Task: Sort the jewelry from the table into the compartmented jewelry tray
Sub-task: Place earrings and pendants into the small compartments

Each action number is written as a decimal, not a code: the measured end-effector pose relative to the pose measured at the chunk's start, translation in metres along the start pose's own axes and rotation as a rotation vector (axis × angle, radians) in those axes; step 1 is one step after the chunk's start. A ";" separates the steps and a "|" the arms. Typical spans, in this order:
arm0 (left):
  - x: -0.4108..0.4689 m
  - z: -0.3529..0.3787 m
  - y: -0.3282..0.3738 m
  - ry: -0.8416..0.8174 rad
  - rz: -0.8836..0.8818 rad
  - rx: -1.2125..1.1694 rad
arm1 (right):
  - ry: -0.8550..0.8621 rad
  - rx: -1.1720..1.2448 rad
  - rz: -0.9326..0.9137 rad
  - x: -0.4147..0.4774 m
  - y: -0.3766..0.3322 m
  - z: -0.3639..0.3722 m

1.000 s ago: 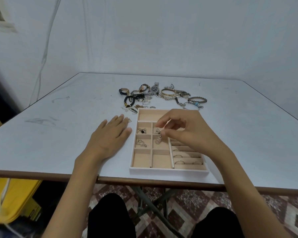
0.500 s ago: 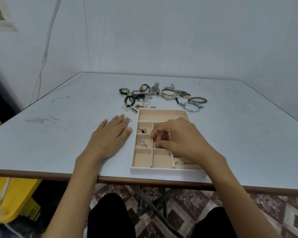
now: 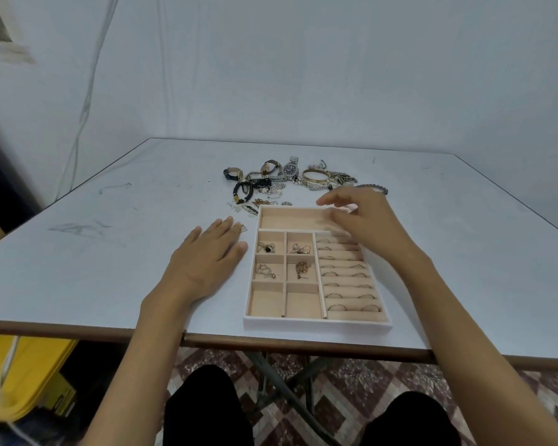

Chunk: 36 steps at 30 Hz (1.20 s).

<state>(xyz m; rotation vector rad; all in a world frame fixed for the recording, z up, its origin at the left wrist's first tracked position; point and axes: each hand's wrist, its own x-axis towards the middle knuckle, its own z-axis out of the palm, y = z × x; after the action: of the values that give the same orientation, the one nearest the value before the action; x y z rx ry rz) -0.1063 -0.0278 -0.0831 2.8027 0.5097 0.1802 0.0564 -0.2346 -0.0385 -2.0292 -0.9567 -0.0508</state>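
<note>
The compartmented jewelry tray lies near the table's front edge. Four of its small squares hold earrings or pendants, one being a gold piece. Rings sit in the slotted rows on the right. The long top compartment holds nothing. My left hand rests flat on the table just left of the tray. My right hand hovers over the tray's top right corner with fingers spread and nothing in it. A pile of watches and bracelets lies beyond the tray.
A small piece of jewelry lies at my left fingertips. Small loose pieces lie just beyond the tray's top left corner. A yellow bin stands under the table on the left.
My right hand dipped into a middle square of the tray, then rose and moved away toward the far right corner, now holding nothing. The left hand stayed still.
</note>
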 end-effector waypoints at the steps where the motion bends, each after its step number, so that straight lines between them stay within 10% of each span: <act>1: 0.000 0.000 0.000 0.004 0.001 -0.004 | -0.014 -0.031 0.027 0.008 0.008 -0.003; 17: 0.056 -0.029 0.015 0.308 -0.196 0.011 | -0.148 -0.179 0.095 0.086 0.006 0.018; 36: 0.127 -0.003 0.001 0.396 0.013 0.017 | -0.384 -0.488 0.011 0.124 -0.008 0.066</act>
<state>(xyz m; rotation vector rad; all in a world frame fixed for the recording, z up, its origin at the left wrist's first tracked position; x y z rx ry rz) 0.0122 0.0179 -0.0709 2.7922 0.5794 0.7454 0.1188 -0.1091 -0.0291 -2.5522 -1.2635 0.1290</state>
